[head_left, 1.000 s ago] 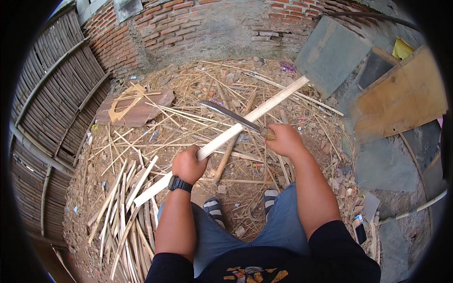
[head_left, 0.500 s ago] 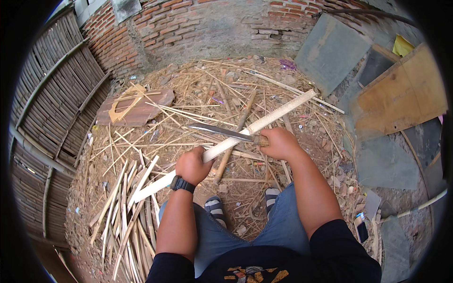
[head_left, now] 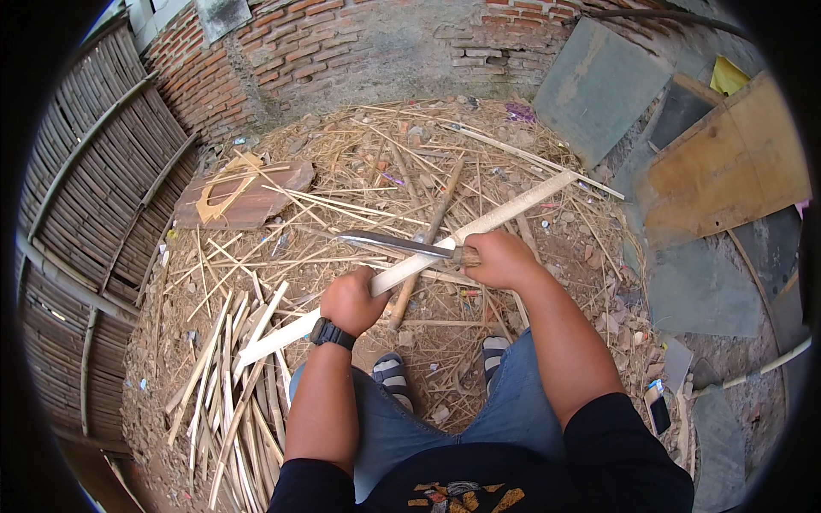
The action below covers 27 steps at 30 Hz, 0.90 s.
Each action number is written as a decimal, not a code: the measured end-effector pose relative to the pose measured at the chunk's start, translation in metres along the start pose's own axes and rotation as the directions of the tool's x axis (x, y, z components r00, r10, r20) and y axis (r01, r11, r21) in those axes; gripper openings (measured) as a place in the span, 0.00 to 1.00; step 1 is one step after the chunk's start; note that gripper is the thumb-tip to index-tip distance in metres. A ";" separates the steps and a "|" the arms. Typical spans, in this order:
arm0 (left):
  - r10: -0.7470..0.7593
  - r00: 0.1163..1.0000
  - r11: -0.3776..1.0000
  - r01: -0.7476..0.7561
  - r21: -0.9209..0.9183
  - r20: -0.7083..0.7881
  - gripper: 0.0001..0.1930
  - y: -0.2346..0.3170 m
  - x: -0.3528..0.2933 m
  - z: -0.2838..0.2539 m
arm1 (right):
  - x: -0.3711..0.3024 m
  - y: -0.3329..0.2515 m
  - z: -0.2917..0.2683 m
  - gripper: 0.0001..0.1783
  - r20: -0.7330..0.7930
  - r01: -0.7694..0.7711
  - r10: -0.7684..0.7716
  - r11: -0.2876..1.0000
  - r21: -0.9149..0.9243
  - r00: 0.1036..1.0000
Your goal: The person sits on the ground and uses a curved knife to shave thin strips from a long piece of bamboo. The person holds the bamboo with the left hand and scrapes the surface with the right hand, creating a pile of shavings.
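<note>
A long pale bamboo strip (head_left: 505, 211) slants from the lower left up to the far right in front of me. My left hand (head_left: 352, 301), with a dark watch on its wrist, is closed around the strip's lower half. My right hand (head_left: 500, 259) grips the wooden handle of a machete (head_left: 395, 243). The dark blade points left and crosses over the strip just beyond my left hand. Whether the edge bites into the strip, I cannot tell. Beneath them a brown bamboo pole (head_left: 440, 209) lies on the ground.
A heap of split bamboo strips (head_left: 227, 393) lies at my left. Chips and straw cover the ground. A rusty sheet (head_left: 278, 192) rests at the far left, near a bamboo fence (head_left: 94, 188). Boards (head_left: 727, 162) lean at the right; a brick wall (head_left: 368, 56) closes the back.
The machete and my right hand have shifted slightly left along the strip, and the blade's flat shows more. The strip's far end has dipped a little. My left hand keeps its hold.
</note>
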<state>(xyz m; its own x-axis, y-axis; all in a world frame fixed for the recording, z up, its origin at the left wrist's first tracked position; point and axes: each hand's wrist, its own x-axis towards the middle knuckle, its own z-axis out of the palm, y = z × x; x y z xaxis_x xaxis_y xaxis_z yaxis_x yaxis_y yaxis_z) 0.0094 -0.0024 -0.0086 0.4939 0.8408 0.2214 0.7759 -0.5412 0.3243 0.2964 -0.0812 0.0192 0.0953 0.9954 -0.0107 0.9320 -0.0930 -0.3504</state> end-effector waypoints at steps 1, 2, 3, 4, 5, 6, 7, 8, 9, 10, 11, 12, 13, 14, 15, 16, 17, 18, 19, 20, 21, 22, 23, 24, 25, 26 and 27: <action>0.004 1.000 1.000 -0.004 0.000 -0.002 0.20 -0.001 0.000 0.001 | 0.000 -0.002 -0.001 0.21 0.005 0.001 -0.001 1.000 -0.006 1.000; 0.008 1.000 1.000 -0.008 0.001 -0.004 0.21 -0.002 0.000 0.002 | -0.001 -0.003 -0.001 0.21 0.011 0.002 -0.002 1.000 -0.011 1.000; 0.004 1.000 1.000 -0.004 0.001 0.004 0.21 -0.001 0.000 0.002 | -0.001 -0.004 -0.001 0.21 0.021 0.002 -0.002 1.000 -0.013 1.000; -0.001 1.000 1.000 0.001 0.002 0.013 0.21 -0.001 0.000 0.002 | 0.000 -0.005 -0.001 0.21 0.032 0.002 -0.002 1.000 -0.014 0.999; -0.005 1.000 1.000 0.005 0.004 0.022 0.21 -0.001 0.000 0.002 | 0.000 -0.006 0.000 0.21 0.043 0.002 -0.001 1.000 -0.016 0.999; -0.005 1.000 1.000 0.004 0.007 0.026 0.21 -0.001 0.000 0.002 | 0.000 -0.007 0.000 0.22 0.047 0.003 -0.002 1.000 -0.012 0.999; -0.003 1.000 1.000 0.003 0.009 0.030 0.21 0.000 -0.001 0.001 | -0.001 -0.008 0.000 0.22 0.051 0.002 -0.001 1.000 -0.011 0.999; -0.001 0.999 1.000 0.001 0.011 0.034 0.21 0.001 -0.001 0.000 | -0.001 -0.008 0.000 0.22 0.055 0.001 -0.001 1.000 -0.009 0.998; -0.001 0.999 1.000 0.001 0.012 0.036 0.21 0.002 -0.001 0.000 | -0.002 -0.010 -0.001 0.23 0.057 0.001 0.000 1.000 -0.011 0.998; -0.002 0.999 1.000 0.002 0.014 0.038 0.21 0.002 -0.001 0.000 | -0.002 -0.011 -0.001 0.23 0.059 0.002 -0.001 1.000 -0.013 0.998; -0.004 0.999 1.000 0.003 0.016 0.040 0.21 0.003 -0.001 0.000 | -0.003 -0.012 -0.002 0.23 0.062 0.003 -0.002 1.000 -0.015 0.998; -0.004 0.999 1.000 0.004 0.013 0.045 0.21 0.002 -0.001 0.000 | -0.002 -0.013 -0.002 0.23 0.074 -0.003 0.004 1.000 -0.012 0.997; -0.004 0.999 1.000 0.003 0.008 0.049 0.21 0.003 -0.001 0.000 | -0.002 -0.014 -0.003 0.23 0.085 -0.010 0.011 1.000 -0.010 0.996; -0.003 0.999 1.000 0.003 0.004 0.053 0.21 0.003 -0.001 0.000 | -0.002 -0.014 -0.003 0.23 0.096 -0.017 0.018 1.000 -0.009 0.995; 0.000 0.998 1.000 0.000 0.007 0.058 0.21 0.003 -0.001 0.000 | -0.002 -0.015 -0.002 0.23 0.104 -0.017 0.018 1.000 -0.006 0.994; 0.004 0.998 1.000 -0.004 0.009 0.062 0.21 0.004 -0.002 0.000 | -0.001 -0.014 0.000 0.23 0.113 -0.018 0.018 1.000 -0.003 0.993; 0.007 0.998 1.000 -0.008 0.012 0.066 0.21 0.005 -0.002 0.000 | -0.001 -0.014 0.001 0.23 0.121 -0.018 0.018 1.000 -0.001 0.992; 0.009 0.997 1.000 -0.010 0.016 0.075 0.22 0.005 -0.002 0.001 | -0.001 -0.015 0.001 0.23 0.128 -0.011 0.012 1.000 -0.012 0.992; 0.009 0.996 1.000 -0.011 0.020 0.084 0.22 0.004 -0.001 0.001 | 0.000 -0.016 0.001 0.23 0.135 -0.003 0.006 1.000 -0.023 0.991; 0.009 0.996 1.000 -0.011 0.025 0.093 0.22 0.004 -0.001 0.002 | 0.000 -0.017 0.002 0.23 0.142 0.005 -0.001 0.999 -0.033 0.990; 0.016 0.996 1.000 -0.018 0.023 0.091 0.22 0.005 -0.001 0.002 | 0.000 -0.017 0.002 0.23 0.143 0.009 -0.004 0.999 -0.033 0.990; 0.023 0.996 0.999 -0.025 0.022 0.090 0.22 0.005 -0.001 0.002 | 0.000 -0.018 0.003 0.23 0.143 0.013 -0.009 0.999 -0.032 0.990; 0.030 0.996 0.999 -0.032 0.021 0.088 0.22 0.005 -0.001 0.002 | 0.000 -0.018 0.003 0.23 0.143 0.018 -0.013 0.999 -0.032 0.990; 0.029 0.996 0.999 -0.031 0.022 0.090 0.22 0.005 -0.001 0.002 | 0.001 -0.018 0.003 0.23 0.144 0.018 -0.013 0.999 -0.033 0.990; 0.029 0.995 0.999 -0.031 0.022 0.092 0.22 0.005 -0.002 0.002 | 0.001 -0.018 0.004 0.23 0.144 0.017 -0.012 0.999 -0.034 0.990; 0.028 0.995 0.999 -0.031 0.022 0.094 0.22 0.005 -0.002 0.001 | 0.001 -0.018 0.004 0.23 0.143 0.017 -0.012 0.999 -0.035 0.990; 0.030 0.995 0.999 -0.032 0.022 0.094 0.22 0.005 -0.001 0.001 | 0.001 -0.018 0.004 0.23 0.145 0.016 -0.011 0.999 -0.034 0.989</action>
<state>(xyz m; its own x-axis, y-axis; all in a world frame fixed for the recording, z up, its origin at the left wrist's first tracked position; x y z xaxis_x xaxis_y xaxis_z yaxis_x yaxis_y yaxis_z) 0.0126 -0.0062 -0.0083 0.5517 0.8216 0.1432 0.7681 -0.5675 0.2966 0.2780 -0.0786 0.0220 0.0331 0.9893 -0.1424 0.9448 -0.0774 -0.3183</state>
